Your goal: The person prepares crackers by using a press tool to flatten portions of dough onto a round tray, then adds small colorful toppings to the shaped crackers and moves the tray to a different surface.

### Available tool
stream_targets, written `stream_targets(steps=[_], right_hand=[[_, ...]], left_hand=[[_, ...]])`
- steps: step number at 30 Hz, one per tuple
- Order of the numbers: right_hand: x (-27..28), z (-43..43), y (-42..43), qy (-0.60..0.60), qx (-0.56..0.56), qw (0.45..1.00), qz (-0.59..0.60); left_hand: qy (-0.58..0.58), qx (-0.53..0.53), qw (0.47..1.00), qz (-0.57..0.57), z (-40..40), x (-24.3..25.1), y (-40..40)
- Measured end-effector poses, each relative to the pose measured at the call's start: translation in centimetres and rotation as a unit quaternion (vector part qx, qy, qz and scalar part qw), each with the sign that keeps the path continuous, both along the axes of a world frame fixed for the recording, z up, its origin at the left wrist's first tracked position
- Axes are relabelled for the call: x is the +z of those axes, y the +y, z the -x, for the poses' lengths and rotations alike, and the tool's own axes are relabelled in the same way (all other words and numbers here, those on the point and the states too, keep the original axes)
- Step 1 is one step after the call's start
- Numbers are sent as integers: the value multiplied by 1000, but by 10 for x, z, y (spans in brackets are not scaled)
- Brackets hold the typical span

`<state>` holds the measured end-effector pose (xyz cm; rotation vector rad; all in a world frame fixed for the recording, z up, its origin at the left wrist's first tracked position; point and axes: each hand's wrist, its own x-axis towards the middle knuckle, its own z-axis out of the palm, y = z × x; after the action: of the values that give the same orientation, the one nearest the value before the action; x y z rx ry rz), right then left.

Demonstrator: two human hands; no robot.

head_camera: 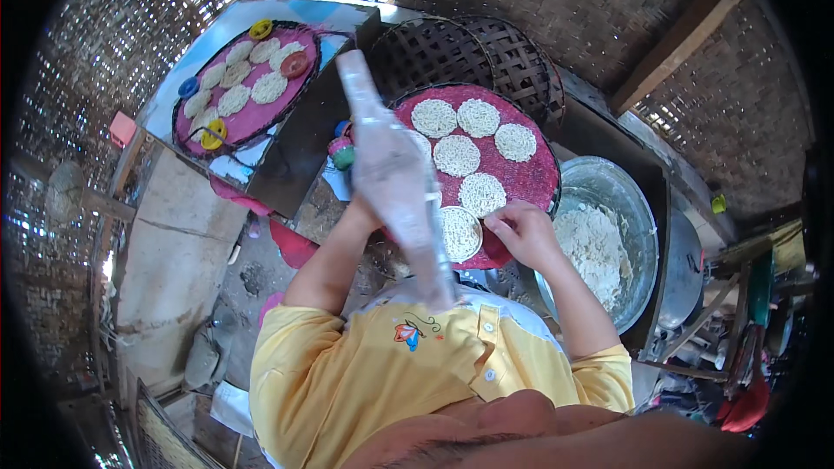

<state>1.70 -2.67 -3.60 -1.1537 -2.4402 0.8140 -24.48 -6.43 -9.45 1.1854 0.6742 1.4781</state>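
A whitish two-handled hand press (397, 169), blurred, spans the view above the near left side of a round red-covered tray (541, 169). Beneath its middle, my left hand (366, 207) is mostly hidden; only the wrist side shows, and the hand seems to support the press. Several lacy discs of pale strands (457, 156) lie on the tray. The nearest disc (461, 234) has a thin pale ring around its edge. With fingertips bent together, my right hand (518, 228) is beside this disc, at the tray's near right; whether it pinches the ring is not clear.
A large basin (642, 208) of white, crumbly dough-like material (593, 251) stands to the right. Back left, an oval pink tray (251, 118) holds more discs and coloured plastic rings or lids (213, 134). Dark woven baskets (430, 52) lean behind the red tray. A metal pot (681, 273) is far right.
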Motion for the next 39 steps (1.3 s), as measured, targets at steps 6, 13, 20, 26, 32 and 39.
stream_targets(steps=[6, 13, 20, 26, 32, 39], right_hand=[[-24, 9, 3, -80, -29, 996, -4], [-22, 16, -2, -63, 24, 992, -106], [12, -23, 36, -20, -135, 973, -187], [-14, -61, 75, -137, -253, 949, -128], [-28, -56, 76, -160, -255, 949, -95], [0, -58, 59, -101, -208, 966, -113]], left_hand=[[-143, -26, 989, -3, 24, 28, -22], [-237, -85, 964, 85, 21, 34, -16], [-83, -39, 995, -43, 0, 31, 1], [-207, -70, 971, 99, -29, 63, 10], [-288, -142, 918, 231, -37, 59, 28], [317, 112, 933, -124, -55, 57, 46]])
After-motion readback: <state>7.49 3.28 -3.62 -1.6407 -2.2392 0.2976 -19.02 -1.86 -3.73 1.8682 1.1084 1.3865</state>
